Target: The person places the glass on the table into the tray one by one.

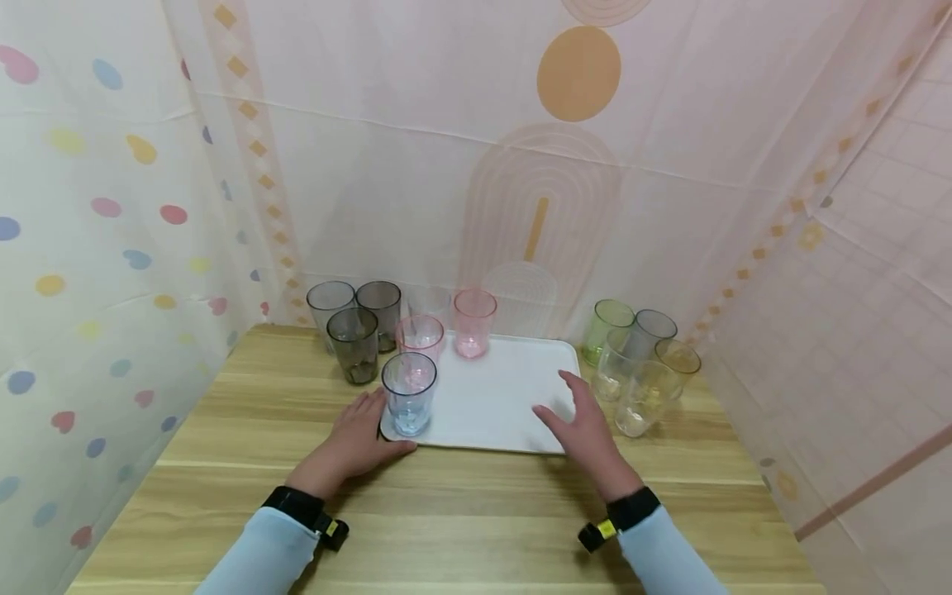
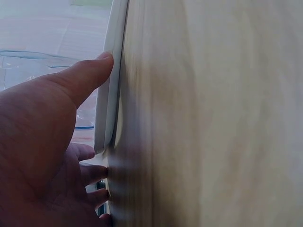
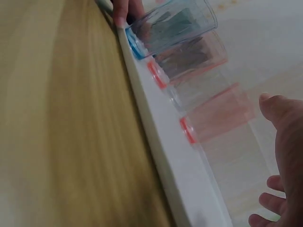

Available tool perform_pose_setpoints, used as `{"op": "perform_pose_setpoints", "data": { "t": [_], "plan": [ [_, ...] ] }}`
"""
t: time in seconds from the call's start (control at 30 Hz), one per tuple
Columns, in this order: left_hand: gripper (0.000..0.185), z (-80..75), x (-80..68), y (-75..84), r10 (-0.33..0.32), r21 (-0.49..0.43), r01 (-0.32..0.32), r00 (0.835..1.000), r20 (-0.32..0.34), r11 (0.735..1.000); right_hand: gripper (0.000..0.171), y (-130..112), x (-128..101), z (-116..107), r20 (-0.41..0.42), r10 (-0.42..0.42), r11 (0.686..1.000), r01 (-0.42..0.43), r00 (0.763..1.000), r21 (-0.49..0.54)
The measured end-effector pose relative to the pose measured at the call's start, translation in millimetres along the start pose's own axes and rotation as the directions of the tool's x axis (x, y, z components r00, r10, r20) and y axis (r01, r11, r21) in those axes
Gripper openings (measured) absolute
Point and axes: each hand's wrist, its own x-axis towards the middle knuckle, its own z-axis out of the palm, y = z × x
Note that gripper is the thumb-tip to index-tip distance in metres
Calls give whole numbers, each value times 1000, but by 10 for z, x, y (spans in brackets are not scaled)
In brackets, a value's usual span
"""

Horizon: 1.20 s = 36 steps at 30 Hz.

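A white rectangular tray (image 1: 513, 397) lies on the wooden table. My left hand (image 1: 360, 438) rests at its front left corner; the left wrist view shows the thumb (image 2: 92, 73) touching the tray's rim and the other fingers extended beside the corner. Beside that hand, a pale blue glass (image 1: 409, 405) stands on the tray. Behind it are a pink glass (image 1: 421, 335), a clear glass partly hidden, and another pink glass (image 1: 474, 322) at the back. My right hand (image 1: 587, 430) hovers near the tray's right front corner, thumb and fingers spread, holding nothing.
Three dark grey glasses (image 1: 354, 347) stand left of the tray. To its right are a green glass (image 1: 606, 330), a grey glass (image 1: 654, 326), an amber glass (image 1: 678, 359) and clear or pale yellow glasses (image 1: 643, 401). A patterned curtain (image 1: 416, 165) hangs behind the table.
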Motion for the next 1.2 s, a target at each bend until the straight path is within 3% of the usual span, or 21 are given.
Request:
{"op": "perform_pose_setpoints", "data": {
  "t": [0.13,0.2,0.27,0.33,0.4,0.43,0.5,0.6,0.73,0.93,1.2],
  "plan": [
    [122,7,23,-8,0,1,0,1000,3,1000,65,129,-296,-239,-130,-26,999,29,991,25],
    [123,16,33,-22,-5,1,5,1000,8,1000,50,207,-406,-345,-259,-43,997,56,965,45],
    [124,24,40,-37,-5,4,5,1000,8,1000,37,293,-483,-440,-408,-41,997,65,912,46],
    [123,33,48,-51,-5,7,5,1000,7,1000,31,363,-536,-546,-535,-15,998,48,845,48],
    [123,39,54,-55,-3,6,3,1000,6,1000,37,428,-555,-646,-611,21,998,17,791,57],
    [123,39,54,-54,-5,4,5,1000,6,1000,44,456,-553,-690,-623,49,998,-8,781,69],
    [123,39,50,-48,-9,4,9,1000,8,1000,60,513,-535,-763,-608,97,993,-34,788,114],
    [124,32,38,-40,-17,4,17,1000,14,1000,84,610,-468,-809,-534,159,981,-72,830,181],
    [123,9,21,-14,-13,4,13,1000,17,1000,97,691,-355,-802,-465,190,971,-95,865,221],
    [122,-11,3,17,-7,6,7,1000,14,1000,99,721,-242,-741,-449,199,964,-91,871,250],
    [122,-16,-2,20,-14,-2,14,1000,17,1000,97,735,-188,-694,-461,232,966,-148,857,211]
  ]
}}
